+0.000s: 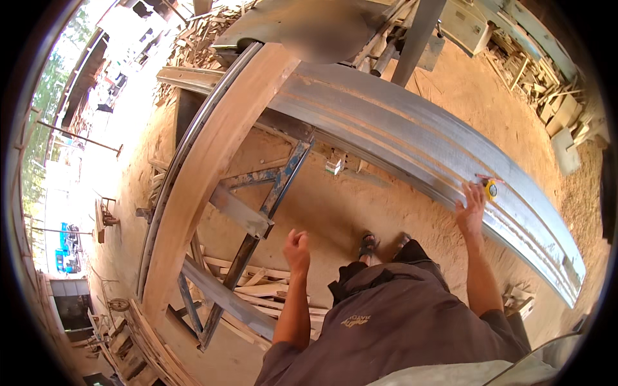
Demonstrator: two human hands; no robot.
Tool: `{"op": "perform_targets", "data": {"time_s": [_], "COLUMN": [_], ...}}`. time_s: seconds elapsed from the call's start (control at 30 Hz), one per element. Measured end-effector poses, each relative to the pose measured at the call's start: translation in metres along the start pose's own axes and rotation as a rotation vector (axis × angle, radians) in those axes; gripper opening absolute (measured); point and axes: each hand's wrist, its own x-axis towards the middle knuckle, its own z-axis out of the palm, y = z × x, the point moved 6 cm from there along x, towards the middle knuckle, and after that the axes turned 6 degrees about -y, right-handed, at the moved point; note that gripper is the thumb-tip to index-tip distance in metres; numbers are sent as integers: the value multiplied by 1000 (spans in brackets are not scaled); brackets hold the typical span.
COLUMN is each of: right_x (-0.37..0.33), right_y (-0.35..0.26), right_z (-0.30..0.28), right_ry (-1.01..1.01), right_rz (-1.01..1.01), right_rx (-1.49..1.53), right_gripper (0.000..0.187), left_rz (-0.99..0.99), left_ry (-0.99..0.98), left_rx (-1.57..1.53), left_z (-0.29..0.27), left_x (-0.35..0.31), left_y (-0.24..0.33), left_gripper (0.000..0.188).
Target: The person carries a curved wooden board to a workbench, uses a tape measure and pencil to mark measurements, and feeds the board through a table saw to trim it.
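My right hand (473, 206) reaches over the near edge of a long grey metal machine table (399, 122). Its fingers are somewhat apart, and the fingertips are beside a yellow tape measure (491, 189) on that table. A small thin red item (487, 177) lies just beyond the fingertips; its kind is too small to tell. My left hand (297, 249) is closed in a fist above the floor, and whatever it may hold is hidden. Left of it, a long wide wooden plank (219, 148) rests along a metal rail, with one end on the machine table.
A blue-grey steel frame (283, 180) stands between the plank and me. Loose wood strips (264, 289) lie on the dirt floor below it. Wood scraps are heaped at the far left (203, 42) and far right (553, 96). A steel post (418, 42) rises behind the table.
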Motion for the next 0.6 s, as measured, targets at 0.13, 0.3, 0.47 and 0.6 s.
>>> {"op": "perform_targets", "data": {"time_s": [0.13,0.3,0.47,0.6], "right_x": [50,37,0,-11], "right_y": [63,134,224,329], "right_z": [14,24,2,-26], "right_ry": [-10,-149,-202,-308], "right_rz": [18,-47,107,481], "right_rx": [-257,-260,-521,-735], "right_gripper": [42,38,55,46], "left_rz": [-121,-159,-146,-171], "left_ry": [172,309,389,431], "left_rx": [-113,27,134,57], "left_z": [-20,-21,-18,-4], "left_x": [-17,-34,-49,-50], "left_y": [-20,-10,5,17], "left_gripper": [45,44,42,43]}}
